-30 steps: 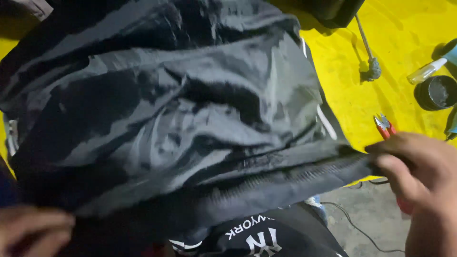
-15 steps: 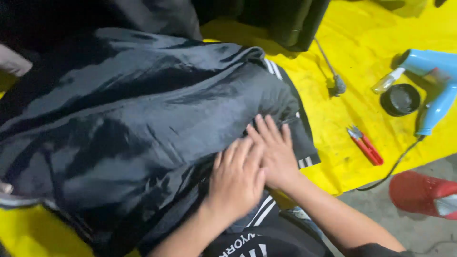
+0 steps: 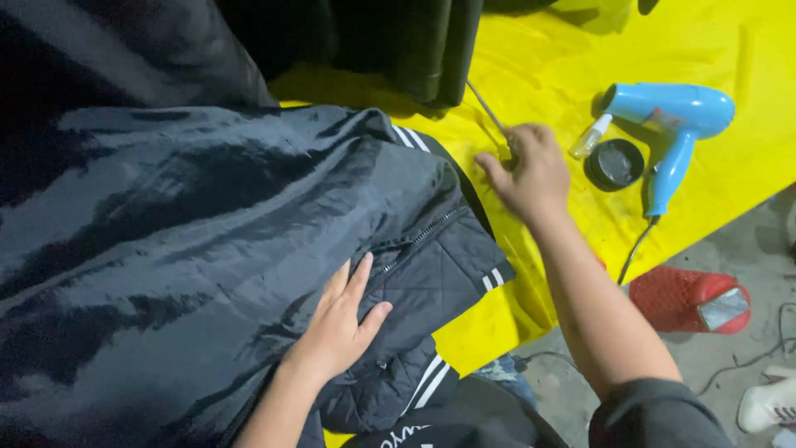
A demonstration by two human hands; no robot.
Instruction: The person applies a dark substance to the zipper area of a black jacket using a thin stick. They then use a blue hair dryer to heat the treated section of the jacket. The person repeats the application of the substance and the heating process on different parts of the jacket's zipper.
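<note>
Jacket [image 3: 207,249], black, slick-shelled, soft and light by the look, spread over left of yellow sheet [image 3: 746,50]; left hand [image 3: 340,323] flat, open on quilted lining near zip; right hand [image 3: 526,170] half-curled on thin metal tool [image 3: 485,108], grip unclear; best gathered at hem.

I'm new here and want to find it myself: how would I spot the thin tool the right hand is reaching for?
Start at the yellow sheet covering the work surface, right of the black jacket. Find the blue hair dryer and the round black tin beside it. Just left of these, under the right hand, lies the thin metal rod, the only slim, silvery, straight thing there.
</note>
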